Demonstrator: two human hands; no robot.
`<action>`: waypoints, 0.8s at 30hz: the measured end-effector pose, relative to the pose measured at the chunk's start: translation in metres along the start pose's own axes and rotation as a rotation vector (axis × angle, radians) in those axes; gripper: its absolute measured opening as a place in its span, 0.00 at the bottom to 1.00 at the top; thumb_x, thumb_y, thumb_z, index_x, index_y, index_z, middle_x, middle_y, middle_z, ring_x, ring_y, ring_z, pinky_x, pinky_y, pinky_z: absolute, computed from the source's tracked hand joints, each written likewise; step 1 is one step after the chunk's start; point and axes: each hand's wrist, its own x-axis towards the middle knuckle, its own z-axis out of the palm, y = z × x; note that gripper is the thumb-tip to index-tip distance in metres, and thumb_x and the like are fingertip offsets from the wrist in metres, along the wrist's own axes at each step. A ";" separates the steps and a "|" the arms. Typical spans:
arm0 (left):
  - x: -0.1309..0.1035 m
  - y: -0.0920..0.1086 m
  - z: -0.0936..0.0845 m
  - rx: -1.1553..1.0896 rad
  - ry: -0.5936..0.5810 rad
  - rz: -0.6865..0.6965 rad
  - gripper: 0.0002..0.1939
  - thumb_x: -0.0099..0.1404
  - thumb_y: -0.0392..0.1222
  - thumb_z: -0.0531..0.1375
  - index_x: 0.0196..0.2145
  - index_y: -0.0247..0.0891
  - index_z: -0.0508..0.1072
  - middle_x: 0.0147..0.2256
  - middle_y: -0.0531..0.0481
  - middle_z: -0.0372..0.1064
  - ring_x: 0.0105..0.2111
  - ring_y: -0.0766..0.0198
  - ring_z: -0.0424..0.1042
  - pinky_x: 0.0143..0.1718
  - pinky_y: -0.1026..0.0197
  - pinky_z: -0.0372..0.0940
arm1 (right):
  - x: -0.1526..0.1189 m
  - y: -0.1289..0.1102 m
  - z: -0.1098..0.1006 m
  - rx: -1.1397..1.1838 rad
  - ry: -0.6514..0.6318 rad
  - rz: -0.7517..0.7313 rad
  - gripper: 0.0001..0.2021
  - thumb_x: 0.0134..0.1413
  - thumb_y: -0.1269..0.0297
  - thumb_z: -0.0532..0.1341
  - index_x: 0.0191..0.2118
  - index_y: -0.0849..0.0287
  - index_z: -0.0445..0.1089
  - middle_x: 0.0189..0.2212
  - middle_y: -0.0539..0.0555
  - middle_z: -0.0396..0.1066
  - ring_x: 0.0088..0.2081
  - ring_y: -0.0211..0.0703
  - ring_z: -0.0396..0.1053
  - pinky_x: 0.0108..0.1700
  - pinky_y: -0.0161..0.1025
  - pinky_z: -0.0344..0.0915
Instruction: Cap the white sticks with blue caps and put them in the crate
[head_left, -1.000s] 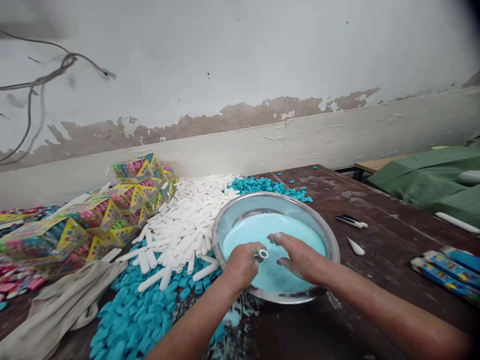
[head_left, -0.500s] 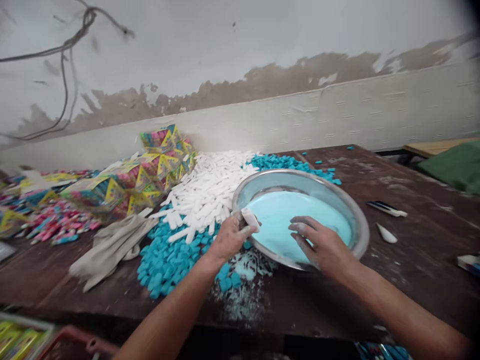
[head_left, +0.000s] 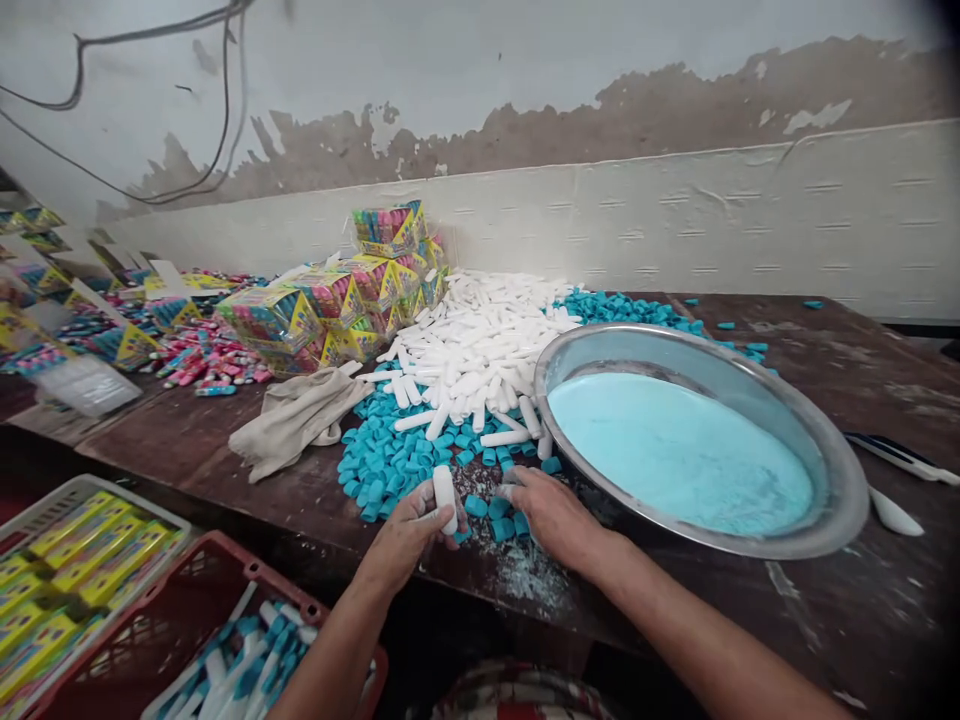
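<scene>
My left hand is closed around a small white plastic tube, held upright near the table's front edge. To its right, my right hand is low over the table with its fingers slightly bent and nothing visible in them. Loose blue caps lie just beside its fingertips. Behind both hands spreads a heap of blue caps, with a large pile of white tubes beyond it. On the right stands a wide metal basin holding pale blue powder.
A cloth glove lies left of the caps, before stacked packs. Below the table edge are a red crate of blue-capped tubes and a pale crate of yellow boxes. A knife and a white scoop-like piece lie right.
Both hands have moved away from the basin toward the caps at the front, the left still holding the white tube. The view has turned left, bringing the crates into sight.
</scene>
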 end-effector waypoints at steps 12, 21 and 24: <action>-0.006 -0.009 -0.002 -0.039 -0.052 0.013 0.13 0.57 0.46 0.58 0.34 0.33 0.67 0.28 0.49 0.65 0.27 0.66 0.65 0.26 0.66 0.62 | 0.015 0.002 0.011 0.460 0.054 0.134 0.14 0.44 0.74 0.56 0.41 0.62 0.64 0.30 0.52 0.65 0.31 0.38 0.61 0.34 0.35 0.59; -0.006 -0.018 0.013 -0.043 -0.287 -0.061 0.14 0.55 0.48 0.58 0.32 0.33 0.64 0.26 0.50 0.64 0.24 0.68 0.64 0.21 0.68 0.60 | -0.004 -0.011 0.007 1.385 0.110 0.391 0.14 0.42 0.54 0.60 0.30 0.61 0.64 0.20 0.48 0.66 0.20 0.34 0.63 0.22 0.32 0.60; -0.008 -0.021 0.011 0.014 -0.341 -0.105 0.16 0.53 0.50 0.58 0.31 0.33 0.62 0.24 0.52 0.63 0.22 0.70 0.63 0.19 0.70 0.59 | -0.010 -0.010 0.002 1.355 0.063 0.396 0.14 0.41 0.54 0.61 0.26 0.62 0.64 0.19 0.47 0.66 0.17 0.32 0.61 0.18 0.30 0.56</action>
